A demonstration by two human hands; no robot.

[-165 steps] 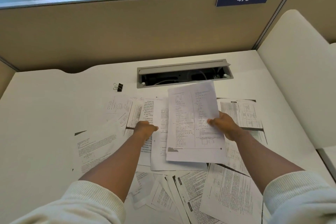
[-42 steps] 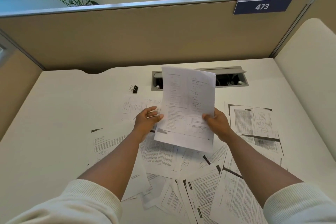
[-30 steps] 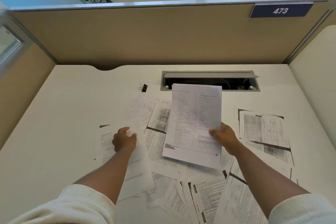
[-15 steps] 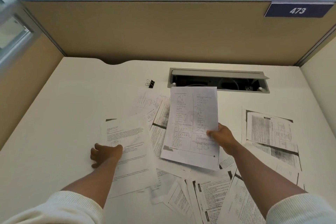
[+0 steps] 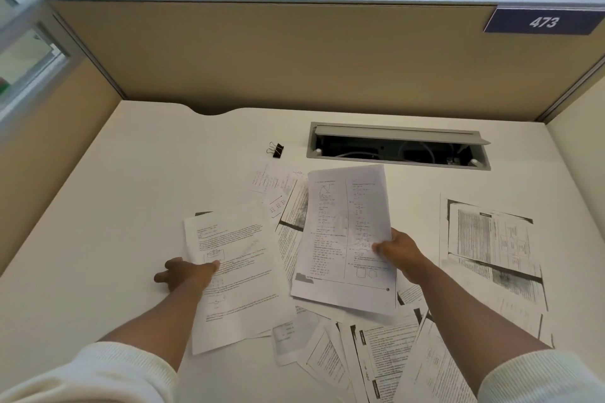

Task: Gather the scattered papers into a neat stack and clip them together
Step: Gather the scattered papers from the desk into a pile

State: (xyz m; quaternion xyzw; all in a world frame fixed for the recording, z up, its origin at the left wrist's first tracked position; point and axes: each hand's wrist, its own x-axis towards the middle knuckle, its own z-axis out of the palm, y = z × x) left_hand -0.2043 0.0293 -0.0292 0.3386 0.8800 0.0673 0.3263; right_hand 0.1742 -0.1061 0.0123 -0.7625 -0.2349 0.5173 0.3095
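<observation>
Printed sheets lie scattered over the white desk (image 5: 114,206). My right hand (image 5: 401,255) grips the right edge of a small gathered stack (image 5: 343,239), held just above the loose papers in the middle. My left hand (image 5: 186,273) pinches the left edge of a single text sheet (image 5: 235,271) at the left of the pile, thumb on top. More sheets lie at the right (image 5: 491,232) and near the front edge (image 5: 376,357). A black binder clip (image 5: 276,150) sits on the desk behind the papers, apart from both hands.
An open grey cable tray (image 5: 397,149) is set into the desk behind the papers. Tan partition walls (image 5: 294,52) close off the back and left. A nameplate reading 473 (image 5: 541,21) hangs at the top right, with plants behind the partition.
My left hand let go of the stack, reached left and took the edge of the single text sheet, which has shifted slightly. My right hand keeps the stack, lowered toward the desk.
</observation>
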